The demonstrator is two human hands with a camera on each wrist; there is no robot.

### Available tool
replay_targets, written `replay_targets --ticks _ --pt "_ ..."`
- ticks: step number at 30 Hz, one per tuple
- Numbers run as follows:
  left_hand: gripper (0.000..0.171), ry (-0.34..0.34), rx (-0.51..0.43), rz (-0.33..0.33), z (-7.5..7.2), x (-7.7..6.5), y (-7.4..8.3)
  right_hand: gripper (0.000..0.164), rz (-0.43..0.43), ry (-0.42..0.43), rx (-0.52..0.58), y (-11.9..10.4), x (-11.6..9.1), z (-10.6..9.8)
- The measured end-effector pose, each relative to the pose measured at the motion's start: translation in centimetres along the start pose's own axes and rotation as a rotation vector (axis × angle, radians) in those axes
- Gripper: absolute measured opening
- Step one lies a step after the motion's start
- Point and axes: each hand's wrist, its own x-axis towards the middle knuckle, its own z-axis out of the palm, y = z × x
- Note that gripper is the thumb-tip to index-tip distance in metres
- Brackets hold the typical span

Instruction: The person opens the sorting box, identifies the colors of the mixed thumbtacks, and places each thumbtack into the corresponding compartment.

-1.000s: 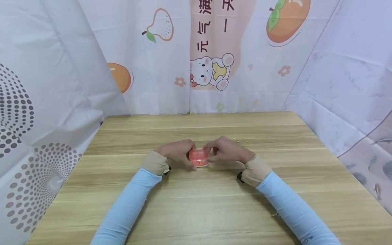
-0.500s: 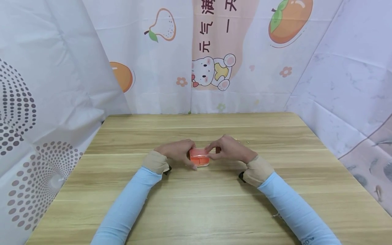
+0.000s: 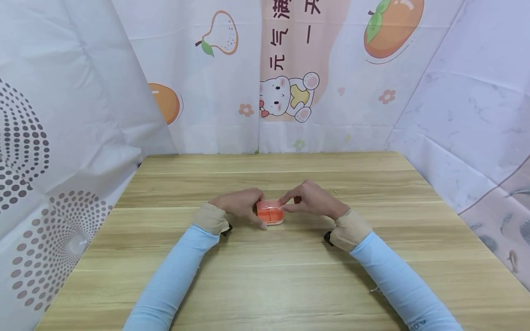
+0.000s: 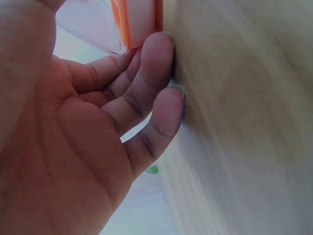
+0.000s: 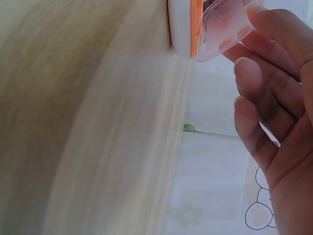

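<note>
Plainly, your left hand [image 3: 240, 203] grips the small box [image 3: 276, 216] and your right hand [image 3: 313, 201] pinches its clear lid [image 3: 268, 205]

The box rests on the surface [image 3: 265, 276] directly between your two hands, a white base with an orange divided insert. Its lid stands tilted up, partly raised from the insert, so you can see two orange compartments side by side on the edge nearest you. Your left hand is wrapped round the left side, thumb at the near edge and fingers [image 4: 157, 51] round the far side. Your right hand has thumb and forefinger closed on the lid's right edge, while two of its other fingers bend loosely, clear of the box. From your right wrist, a raised mark shows on the lid, too small to read. Beyond your right hand lies one tiny pale piece [image 3: 336, 191]. You wear light blue sleeves [image 3: 165, 280] and tan wraps [image 3: 211, 219] round both wrists. Past your hands, behind the surface, hangs a white curtain [image 3: 198, 133] with a printed bear [image 3: 285, 96].
</note>
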Motion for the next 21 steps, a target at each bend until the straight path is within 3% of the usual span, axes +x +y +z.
replay_targets --ticks 12,21 --pt "0.061 -0.023 -0.112 0.016 0.08 0.04 -0.24 0.014 0.025 0.056 0.035 0.76 -0.04 0.21" --pt "0.066 -0.016 -0.081 -0.004 -0.03 -0.07 -0.12 0.021 0.038 0.063 0.101 0.81 0.09 0.11"
